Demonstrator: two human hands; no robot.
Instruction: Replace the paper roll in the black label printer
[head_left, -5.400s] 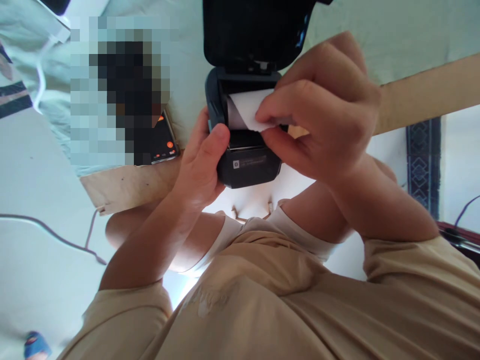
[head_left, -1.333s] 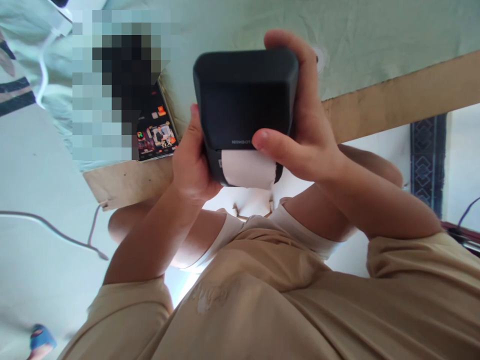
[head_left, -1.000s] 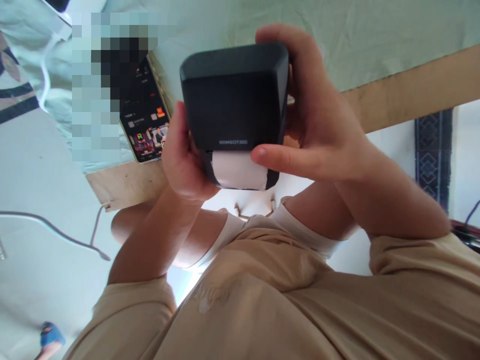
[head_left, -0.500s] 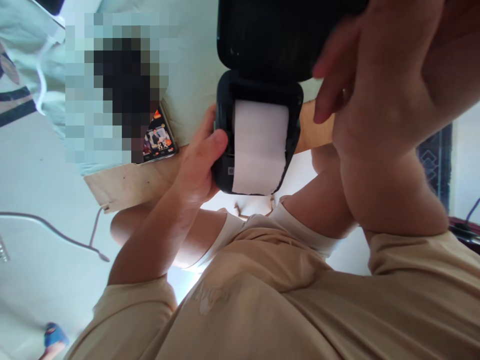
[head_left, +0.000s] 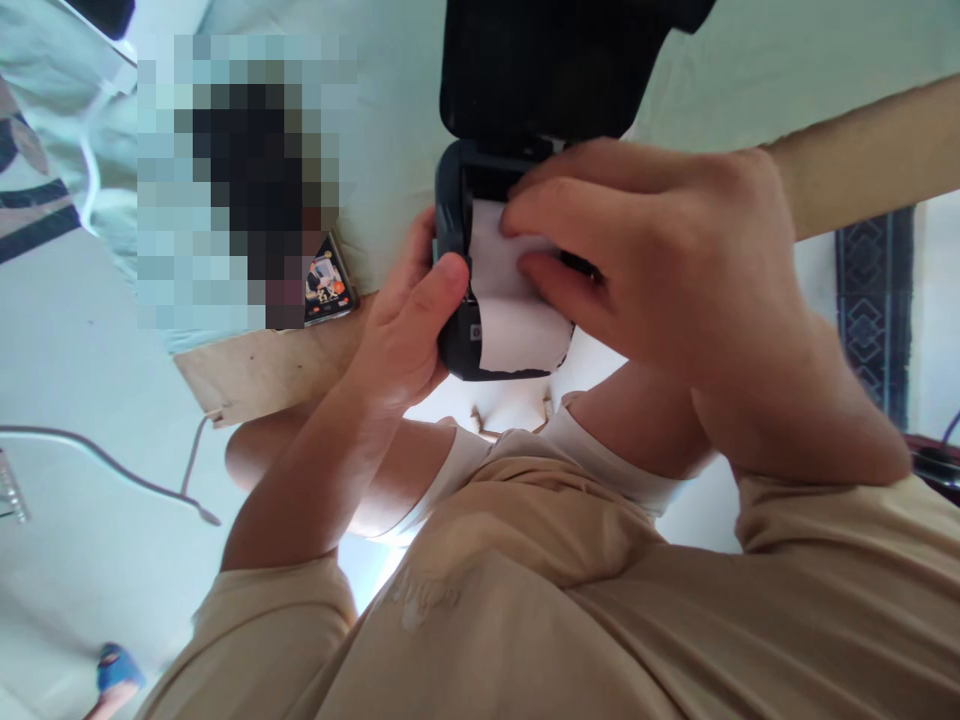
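I hold a small black label printer [head_left: 454,340] in front of my chest, its lid [head_left: 540,70] swung open upward. My left hand [head_left: 405,320] grips the printer's left side, thumb on its front edge. A white paper strip [head_left: 517,335] hangs out of the roll bay over the front of the body. My right hand [head_left: 660,260] reaches into the open bay from the right, fingertips pressed on the top of the paper. The roll itself is hidden under those fingers.
A phone [head_left: 326,290] with a lit screen lies on a pale green sheet [head_left: 750,60] over a wooden board [head_left: 255,370]. A grey cable [head_left: 112,470] runs across the floor at the left. A blurred patch covers the area above the phone.
The lid, shut a second ago, has been swung open. My right hand has come down from the lid into the bay and now presses on the paper; the left hand keeps its grip.
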